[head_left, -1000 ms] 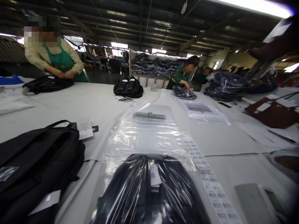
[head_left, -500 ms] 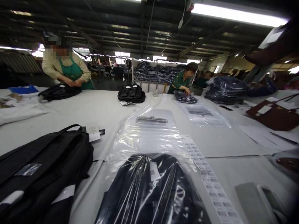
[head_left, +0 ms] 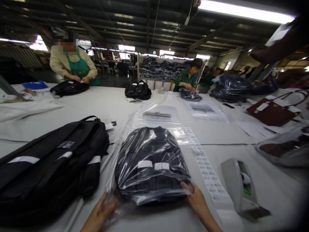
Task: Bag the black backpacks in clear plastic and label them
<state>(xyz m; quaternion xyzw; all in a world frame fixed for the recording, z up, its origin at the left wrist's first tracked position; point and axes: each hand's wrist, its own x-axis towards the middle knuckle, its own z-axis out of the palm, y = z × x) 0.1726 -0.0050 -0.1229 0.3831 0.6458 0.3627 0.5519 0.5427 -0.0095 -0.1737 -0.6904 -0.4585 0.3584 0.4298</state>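
Note:
A dark backpack (head_left: pixel 151 161) in a clear plastic bag lies flat in the middle of the table, with white tags showing through the film. At its lower left, my left hand (head_left: pixel 102 209) is closed on the loose edge of the plastic bag. My right hand (head_left: pixel 194 196) grips the bag's lower right corner, fingers bent over the film. To the left lies a large black backpack (head_left: pixel 55 164) with white strips on it. A strip of printed labels (head_left: pixel 205 166) runs along the right side of the bagged backpack.
A grey tape dispenser (head_left: pixel 238 187) stands at right. Clear bags (head_left: pixel 156 114) lie beyond the backpack. Farther back are a brown handbag (head_left: pixel 272 111), stacked bagged items (head_left: pixel 230 87), and two people, each with hands on a dark bag.
Both my hands have come into view at the plastic bag. More of the bagged backpack shows, higher in the picture. The view has tilted down, bringing the tape dispenser fully into sight.

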